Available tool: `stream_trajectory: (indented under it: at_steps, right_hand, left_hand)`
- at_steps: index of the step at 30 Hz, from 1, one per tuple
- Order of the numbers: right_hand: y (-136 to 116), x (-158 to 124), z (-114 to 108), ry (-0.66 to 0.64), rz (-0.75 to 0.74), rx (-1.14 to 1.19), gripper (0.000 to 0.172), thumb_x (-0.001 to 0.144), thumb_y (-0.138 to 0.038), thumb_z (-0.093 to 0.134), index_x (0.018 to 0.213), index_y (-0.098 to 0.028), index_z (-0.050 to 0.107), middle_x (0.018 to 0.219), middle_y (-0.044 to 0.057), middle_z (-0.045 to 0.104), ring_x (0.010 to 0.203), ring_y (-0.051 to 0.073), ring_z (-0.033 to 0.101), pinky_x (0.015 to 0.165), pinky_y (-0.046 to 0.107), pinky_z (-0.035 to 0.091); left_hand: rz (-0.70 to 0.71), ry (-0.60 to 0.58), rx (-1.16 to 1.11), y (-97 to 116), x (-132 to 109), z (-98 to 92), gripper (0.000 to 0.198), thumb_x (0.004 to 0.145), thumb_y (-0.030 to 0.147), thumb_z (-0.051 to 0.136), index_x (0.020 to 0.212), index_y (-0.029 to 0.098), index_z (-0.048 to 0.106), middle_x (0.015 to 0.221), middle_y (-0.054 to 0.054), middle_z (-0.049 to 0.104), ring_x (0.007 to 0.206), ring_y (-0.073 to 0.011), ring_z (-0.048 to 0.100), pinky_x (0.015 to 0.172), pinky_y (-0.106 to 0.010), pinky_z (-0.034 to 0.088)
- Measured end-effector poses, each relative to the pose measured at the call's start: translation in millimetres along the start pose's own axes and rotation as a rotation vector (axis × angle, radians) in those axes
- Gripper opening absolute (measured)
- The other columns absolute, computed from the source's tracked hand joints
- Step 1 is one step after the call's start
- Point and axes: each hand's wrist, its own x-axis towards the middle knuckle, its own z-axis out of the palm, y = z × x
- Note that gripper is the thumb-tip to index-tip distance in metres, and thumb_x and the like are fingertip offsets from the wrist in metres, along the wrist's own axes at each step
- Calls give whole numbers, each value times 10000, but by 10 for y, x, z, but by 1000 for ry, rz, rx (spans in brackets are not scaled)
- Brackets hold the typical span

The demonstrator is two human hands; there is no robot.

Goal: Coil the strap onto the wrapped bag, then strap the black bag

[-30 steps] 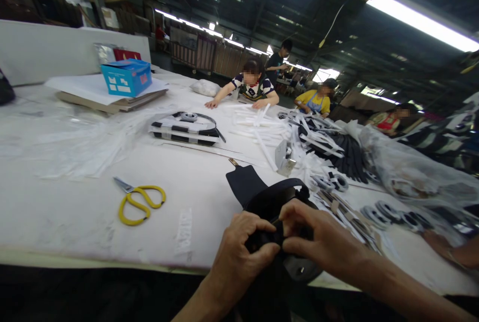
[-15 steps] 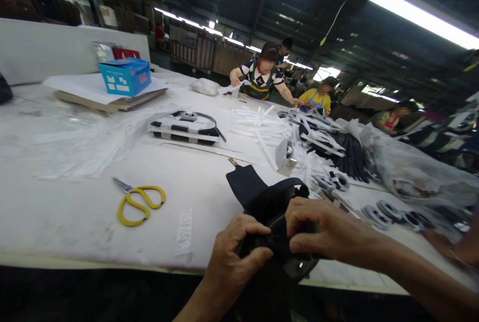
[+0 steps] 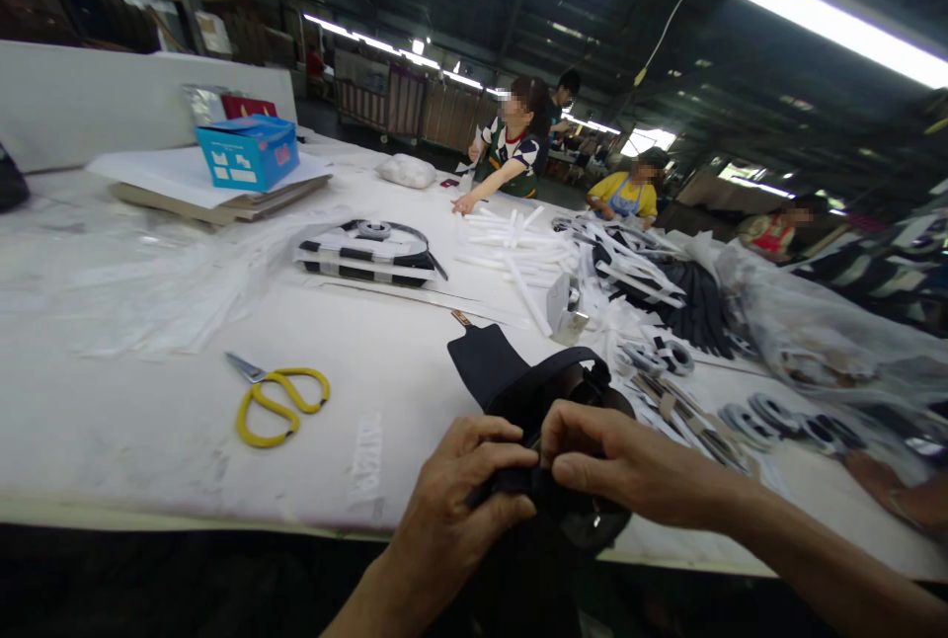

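Observation:
A black bag (image 3: 487, 362) with a flap and a strap lies at the table's front edge, its flap laid back to the left with a small gold-coloured piece at the tip. My left hand (image 3: 474, 480) grips the near edge of the bag between thumb and fingers. Close beside it, my right hand (image 3: 592, 450) is closed in a pinch at the bag's opening. What its fingertips hold is too dark and hidden to make out. To the left, yellow-handled scissors (image 3: 285, 406) rest on the white table with their blades pointing away.
A blue box (image 3: 248, 152) stands on boards at the back left. Beyond the bag are a wrapped black-and-white bundle (image 3: 366, 251), white strips (image 3: 511, 248) and rolled straps (image 3: 774, 421). Co-workers stand across the table; another person's hand (image 3: 881, 490) is at the right edge.
My right hand has moved left, closer to my left hand, at the bag's opening. The bag stays in place. Across the table, a co-worker has turned and now reaches toward the white strips.

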Motion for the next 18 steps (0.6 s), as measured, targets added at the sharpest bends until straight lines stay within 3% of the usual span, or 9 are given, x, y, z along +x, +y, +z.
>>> stream_trajectory:
  at_steps: [2, 5, 8, 12, 15, 18]
  right_hand:
    - [6, -17, -87, -95, 39, 69, 287, 931, -449, 522, 1057, -197, 577, 753, -33, 541, 654, 103, 471, 571, 208, 377]
    - [-35, -37, -171, -124, 1, 63, 396, 953, -528, 456, 1144, -206, 585, 810, -16, 557, 713, 107, 490, 624, 207, 393]
    - [-140, -34, -217, -145, -48, 75, 441, 960, -552, 425, 1180, -214, 603, 853, 2, 606, 769, 118, 537, 672, 210, 420]
    - [-225, -11, -290, -226, -84, 233, 540, 921, -624, 450, 1246, -213, 582, 907, 29, 675, 803, 140, 611, 734, 242, 469]
    - [-156, -1, -301, -297, -149, 435, 734, 866, -747, 392, 1301, -173, 535, 802, 42, 690, 842, 184, 654, 864, 333, 478]
    - [-68, -11, -251, -245, -218, 541, 883, 811, -836, 295, 1336, -156, 499, 741, 38, 677, 818, 196, 665, 920, 376, 462]
  left_hand:
    - [4, 29, 79, 40, -15, -65, 238, 822, 241, 698, 1054, 295, 703, 966, -29, 649, 922, -163, 621, 815, -262, 522]
    - [-41, 71, 195, 135, -17, -141, 192, 849, 250, 654, 1030, 295, 701, 883, -17, 622, 872, -164, 598, 771, -263, 504]
    - [-186, 15, 181, 225, 30, -166, 116, 886, 313, 585, 930, 258, 678, 823, -8, 623, 794, -165, 576, 714, -267, 473]
    - [-474, -112, -73, 228, 102, -173, 238, 875, 448, 577, 846, 212, 596, 694, 17, 583, 639, -134, 515, 590, -240, 413]
    - [-648, -77, -402, 166, 111, -204, 372, 755, 523, 703, 790, 196, 530, 599, 50, 525, 535, -100, 467, 494, -204, 358]
    - [-736, -34, -630, 132, 86, -218, 436, 676, 506, 779, 751, 193, 485, 554, 64, 513, 474, -74, 429, 449, -178, 326]
